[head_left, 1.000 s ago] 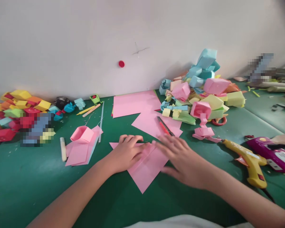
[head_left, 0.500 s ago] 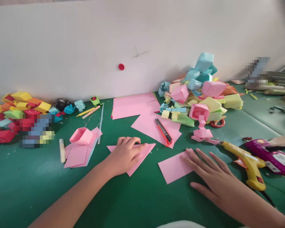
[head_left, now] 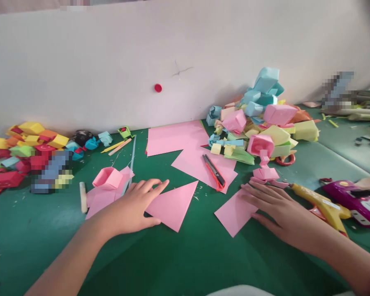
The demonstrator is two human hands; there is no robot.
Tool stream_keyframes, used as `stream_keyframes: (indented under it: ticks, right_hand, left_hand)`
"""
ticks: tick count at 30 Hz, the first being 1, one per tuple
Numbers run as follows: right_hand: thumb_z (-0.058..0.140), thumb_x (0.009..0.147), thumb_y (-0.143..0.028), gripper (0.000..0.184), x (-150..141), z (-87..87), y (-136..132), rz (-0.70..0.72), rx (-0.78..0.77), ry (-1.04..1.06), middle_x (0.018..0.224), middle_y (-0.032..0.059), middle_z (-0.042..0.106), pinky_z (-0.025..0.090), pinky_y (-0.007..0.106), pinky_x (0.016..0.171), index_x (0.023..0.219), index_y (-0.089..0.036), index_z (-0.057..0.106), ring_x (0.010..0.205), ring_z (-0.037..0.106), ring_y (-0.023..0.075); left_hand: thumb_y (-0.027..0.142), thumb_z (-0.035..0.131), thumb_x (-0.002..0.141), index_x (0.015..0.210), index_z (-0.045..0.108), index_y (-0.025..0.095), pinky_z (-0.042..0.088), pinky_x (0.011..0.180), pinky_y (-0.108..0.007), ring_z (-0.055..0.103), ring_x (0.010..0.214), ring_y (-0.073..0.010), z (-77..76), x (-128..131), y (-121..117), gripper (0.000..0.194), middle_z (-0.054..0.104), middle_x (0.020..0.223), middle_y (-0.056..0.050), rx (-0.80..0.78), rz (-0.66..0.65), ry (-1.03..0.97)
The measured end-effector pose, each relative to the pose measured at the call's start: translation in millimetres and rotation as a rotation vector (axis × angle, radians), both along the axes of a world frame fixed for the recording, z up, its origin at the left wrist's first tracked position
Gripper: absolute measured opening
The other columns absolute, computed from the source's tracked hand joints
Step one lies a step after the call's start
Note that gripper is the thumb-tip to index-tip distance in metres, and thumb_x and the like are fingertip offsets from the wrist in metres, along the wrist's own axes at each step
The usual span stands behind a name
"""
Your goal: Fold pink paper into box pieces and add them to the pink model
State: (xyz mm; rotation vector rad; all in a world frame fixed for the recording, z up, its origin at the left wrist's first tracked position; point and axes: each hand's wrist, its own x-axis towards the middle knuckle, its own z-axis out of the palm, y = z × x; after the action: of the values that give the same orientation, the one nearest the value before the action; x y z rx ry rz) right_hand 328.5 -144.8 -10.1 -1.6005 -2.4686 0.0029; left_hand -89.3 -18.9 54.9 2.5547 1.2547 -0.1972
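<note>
My left hand (head_left: 137, 207) lies with fingers stretched and thumb apart at the left edge of a pointed pink paper piece (head_left: 175, 205), hiding part of it. My right hand (head_left: 276, 205) rests open, its fingertips over the right side of a smaller four-sided pink paper piece (head_left: 234, 213). Behind and between the hands, a red and black utility knife (head_left: 214, 172) lies on a larger pink sheet (head_left: 188, 164). Left of my left hand, a folded pink paper box (head_left: 107, 178) stands on pink paper pieces (head_left: 100, 201).
A heap of folded paper boxes (head_left: 255, 123) stands against the white panel (head_left: 95, 61). More colourful ones (head_left: 31, 139) lie at left. A yellow glue gun (head_left: 323, 201) and a purple device (head_left: 351, 203) sit at right on the green table (head_left: 172, 267). Wooden-handled scissors-like red loop (head_left: 285, 160) shows by the heap.
My left hand has slid left, uncovering more of the pointed pink paper. My right hand has shifted slightly right and the smaller pink piece has turned and moved with it.
</note>
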Motion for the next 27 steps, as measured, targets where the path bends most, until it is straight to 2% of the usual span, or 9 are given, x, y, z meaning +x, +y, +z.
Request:
stream_keyframes:
  ticks: [6,10,14,20,24,27]
  right_hand:
    - [0.047,0.099,-0.027,0.045,3,2.1,-4,0.015,0.001,-0.025,0.152,0.0005,0.053,0.046,0.058,0.110,0.142,-0.035,0.056,0.140,0.048,0.0309]
    - [0.048,0.100,-0.029,0.043,-3,5.5,-8,-0.022,-0.038,-0.011,0.152,0.0011,0.053,0.053,0.055,0.105,0.141,-0.033,0.057,0.135,0.055,0.0307]
    - [0.053,0.099,-0.038,0.043,-18,11.2,-10,-0.005,-0.052,0.007,0.149,0.0039,0.056,0.056,0.054,0.101,0.141,-0.030,0.058,0.132,0.057,0.0320]
    - [0.055,0.098,-0.034,0.030,-33,15.8,-8,0.037,-0.024,0.091,0.137,0.0032,0.066,0.059,0.048,0.094,0.125,-0.033,0.068,0.122,0.064,0.0287]
    - [0.054,0.100,-0.031,0.027,-37,18.0,-8,0.085,0.034,0.151,0.124,0.0020,0.073,0.059,0.046,0.090,0.122,-0.032,0.068,0.113,0.068,0.0261]
    - [0.057,0.098,-0.030,0.029,-44,31.3,-6,0.114,0.070,0.218,0.122,0.0040,0.073,0.059,0.044,0.091,0.126,-0.030,0.066,0.113,0.068,0.0256]
  left_hand:
    - [0.039,0.057,0.095,0.156,0.030,0.046,0.046,0.107,-0.046,0.047,0.138,-0.0310,-14.7,-14,-13,0.066,0.047,0.154,0.000,0.005,0.069,-0.067]
    - [0.038,0.060,0.094,0.154,0.035,0.045,0.048,0.106,-0.044,0.050,0.136,-0.0299,-17.0,-14,-15,0.066,0.049,0.152,0.000,0.029,0.088,-0.110]
    - [0.041,0.070,0.088,0.156,0.029,0.045,0.050,0.104,-0.044,0.050,0.136,-0.0305,-15.0,-8,-20,0.080,0.047,0.154,-0.001,-0.003,0.013,-0.105]
    - [0.028,0.064,0.093,0.154,0.037,0.042,0.048,0.103,-0.041,0.056,0.126,-0.0255,-15.5,4,-29,0.068,0.057,0.143,-0.001,0.023,-0.073,-0.166]
    - [0.032,0.069,0.091,0.151,0.042,0.039,0.050,0.099,-0.038,0.057,0.122,-0.0242,-8.1,12,-36,0.066,0.060,0.138,-0.001,0.016,-0.155,-0.225]
    - [0.034,0.074,0.087,0.150,0.043,0.036,0.051,0.100,-0.039,0.057,0.122,-0.0248,-0.9,19,-45,0.071,0.059,0.139,-0.003,0.073,-0.210,-0.296]
